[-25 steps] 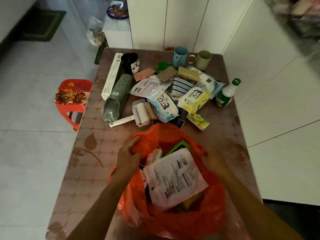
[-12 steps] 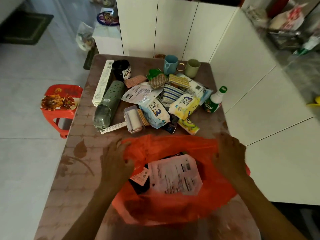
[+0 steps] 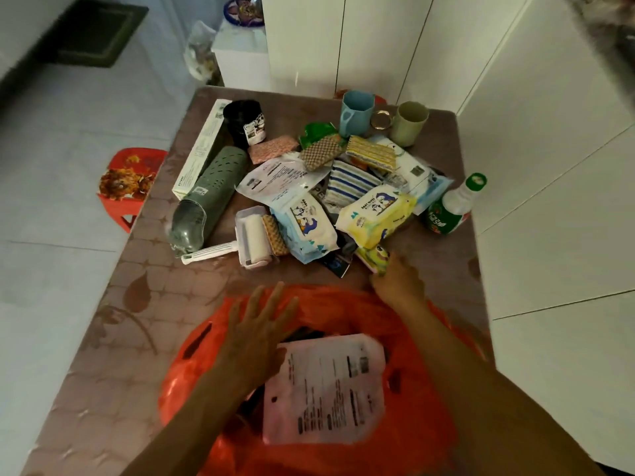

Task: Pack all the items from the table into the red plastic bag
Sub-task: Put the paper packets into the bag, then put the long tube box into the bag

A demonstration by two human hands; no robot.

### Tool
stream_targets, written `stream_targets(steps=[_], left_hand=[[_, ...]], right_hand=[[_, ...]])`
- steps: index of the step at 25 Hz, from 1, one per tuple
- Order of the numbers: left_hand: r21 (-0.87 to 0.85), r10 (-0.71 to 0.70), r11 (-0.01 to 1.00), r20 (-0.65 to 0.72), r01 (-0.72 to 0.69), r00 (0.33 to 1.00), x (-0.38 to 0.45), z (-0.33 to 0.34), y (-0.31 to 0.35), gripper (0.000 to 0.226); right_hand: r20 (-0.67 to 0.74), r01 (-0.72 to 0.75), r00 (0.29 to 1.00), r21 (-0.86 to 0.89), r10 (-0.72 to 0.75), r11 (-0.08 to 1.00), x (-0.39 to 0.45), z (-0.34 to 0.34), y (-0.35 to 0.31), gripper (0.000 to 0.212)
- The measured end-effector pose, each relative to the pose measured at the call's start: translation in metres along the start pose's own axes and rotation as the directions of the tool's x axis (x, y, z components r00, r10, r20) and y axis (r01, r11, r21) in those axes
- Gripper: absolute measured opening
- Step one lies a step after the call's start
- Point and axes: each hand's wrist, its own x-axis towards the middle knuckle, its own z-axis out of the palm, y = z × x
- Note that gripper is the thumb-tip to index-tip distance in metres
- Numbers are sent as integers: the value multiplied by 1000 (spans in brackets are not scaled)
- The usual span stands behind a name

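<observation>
We are seeing the bag (image 3: 429, 338) lying at the table's (image 3: 113, 338) near edge, a printed pouch (image 3: 326, 389) in its mouth. Behind it the items are piling up mid-table, the lint roller (image 3: 252, 238) at their left, the bottle (image 3: 453, 207) at their right, two cups (image 3: 355, 113) at the back.

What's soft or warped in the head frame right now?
Head view: dim, warm indoor light; right hand and left hand motion-blurred, red plastic bag rim smeared; wide-angle bends the cabinet edges; the table pile stays fairly sharp; top right corner blurred.
</observation>
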Motion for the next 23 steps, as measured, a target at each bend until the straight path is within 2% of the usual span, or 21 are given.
stream_targets(steps=[2,4,6,7,9,11,13,14,15,17,18,19,20,21,23], left_hand=[[-50,-32,998,-26,30,999,-2,3,-3,90],[-132,-40,991,-95,27,995,-5,-1,-9,79],[-228,-26,973,-222,-26,975,-9,-8,-15,61],[-261,-10,962,-305,-74,952,-10,-12,-17,50],[-306,39,934,-420,-183,907,-14,-21,-19,27],[-370,83,892,-430,-259,899,-16,-28,-23,14],[-414,114,865,-388,-283,915,-16,-30,-28,15],[-409,125,869,-365,-280,922,-17,-30,-29,21],[-394,134,877,-352,-276,926,-17,-28,-29,26],[-377,152,879,-360,-293,920,-18,-28,-27,29],[-383,162,874,-349,-298,923,-19,-29,-26,27],[-394,151,873,-340,-286,928,-19,-29,-24,25],[-408,116,879,-321,-247,940,-20,-28,-24,25],[-405,77,893,-292,-196,953,-22,-26,-25,30],[-357,54,923,-245,-141,968,-28,-23,-32,52]], right_hand=[[20,65,998,-64,-63,996,10,0,5,68],[53,145,987,65,-149,987,4,-18,5,61],[69,156,982,217,-174,964,-19,-44,7,47],[76,121,986,299,-150,946,-33,-61,10,45],[143,-17,988,510,-65,860,-66,-96,24,57],[239,-171,971,661,11,731,-105,-118,54,71],[397,-324,918,786,-28,527,-142,-118,97,74],[490,-404,862,820,-131,406,-160,-111,114,76],[555,-461,795,815,-243,350,-175,-105,121,81],[570,-455,679,821,-463,344,-183,-92,106,82],[550,-405,664,834,-507,374,-179,-80,84,78],[540,-330,687,828,-487,453,-175,-68,56,76],[513,-246,740,807,-434,536,-171,-55,24,74],[478,-203,784,800,-396,565,-167,-43,-7,72],[396,-189,834,859,-384,476,-159,-24,-48,63]])
